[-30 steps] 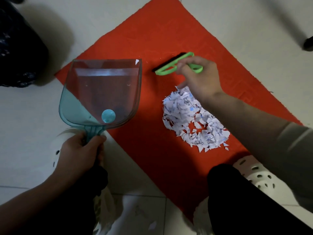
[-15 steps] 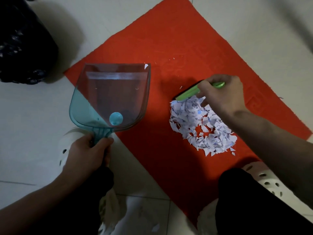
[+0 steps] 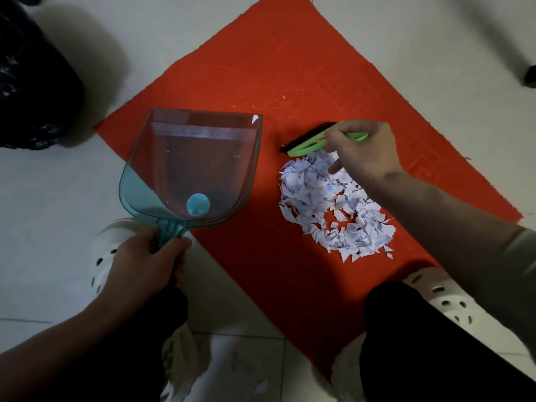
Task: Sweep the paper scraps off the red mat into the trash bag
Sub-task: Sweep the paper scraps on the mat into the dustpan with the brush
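Observation:
A red mat (image 3: 290, 91) lies cornerwise on the pale tile floor. White paper scraps (image 3: 324, 204) form one heap on its right half, and a few tiny bits lie further up the mat. My right hand (image 3: 365, 152) grips a small green brush (image 3: 313, 140) with black bristles, held at the heap's far edge. My left hand (image 3: 145, 262) holds the handle of a clear teal dustpan (image 3: 191, 166), which sits over the mat's left corner, apart from the heap. One scrap clings to the pan's top right corner. The black trash bag (image 3: 32, 82) stands at the far left.
My white perforated shoes (image 3: 443, 297) and dark trouser legs fill the bottom of the view, close to the mat's near edges. A dark object (image 3: 529, 76) sits at the right edge of the floor.
The brush went from above the heap down onto its top, then lifted back to the heap's far edge. The dustpan has hardly moved. The heap looks slightly more compact.

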{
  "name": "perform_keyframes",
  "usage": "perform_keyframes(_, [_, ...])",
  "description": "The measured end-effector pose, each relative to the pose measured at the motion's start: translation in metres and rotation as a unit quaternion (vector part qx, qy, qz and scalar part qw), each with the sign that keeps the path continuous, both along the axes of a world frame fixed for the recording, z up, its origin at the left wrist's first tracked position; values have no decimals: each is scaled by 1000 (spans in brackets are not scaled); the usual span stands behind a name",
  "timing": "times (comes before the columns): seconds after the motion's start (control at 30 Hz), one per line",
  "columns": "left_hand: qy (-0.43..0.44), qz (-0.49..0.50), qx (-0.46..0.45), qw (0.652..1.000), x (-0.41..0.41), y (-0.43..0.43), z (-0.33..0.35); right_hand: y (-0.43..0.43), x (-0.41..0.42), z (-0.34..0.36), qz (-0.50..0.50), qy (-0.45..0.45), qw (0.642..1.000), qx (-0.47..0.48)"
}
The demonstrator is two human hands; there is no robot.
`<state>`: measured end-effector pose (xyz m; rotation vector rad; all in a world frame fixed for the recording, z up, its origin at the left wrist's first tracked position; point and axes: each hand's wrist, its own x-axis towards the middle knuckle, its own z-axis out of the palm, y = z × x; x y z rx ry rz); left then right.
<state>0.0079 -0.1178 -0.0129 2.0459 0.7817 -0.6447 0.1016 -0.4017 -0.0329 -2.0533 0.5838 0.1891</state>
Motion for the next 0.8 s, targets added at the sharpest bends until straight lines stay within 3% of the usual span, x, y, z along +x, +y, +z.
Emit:
perform_keyframes(0.27, [-11, -34, -3, 999, -5, 2, 1, -19, -33, 20, -73, -57, 993, 77])
perform_keyframes(0.43, [-30, -83, 29, 996, -10, 7, 1, -25, -60, 30, -85, -67, 991, 73])
perform_keyframes(0.8, [-77, -216, 64, 971, -25, 6, 4, -62, -123, 35, -129, -97, 985, -55])
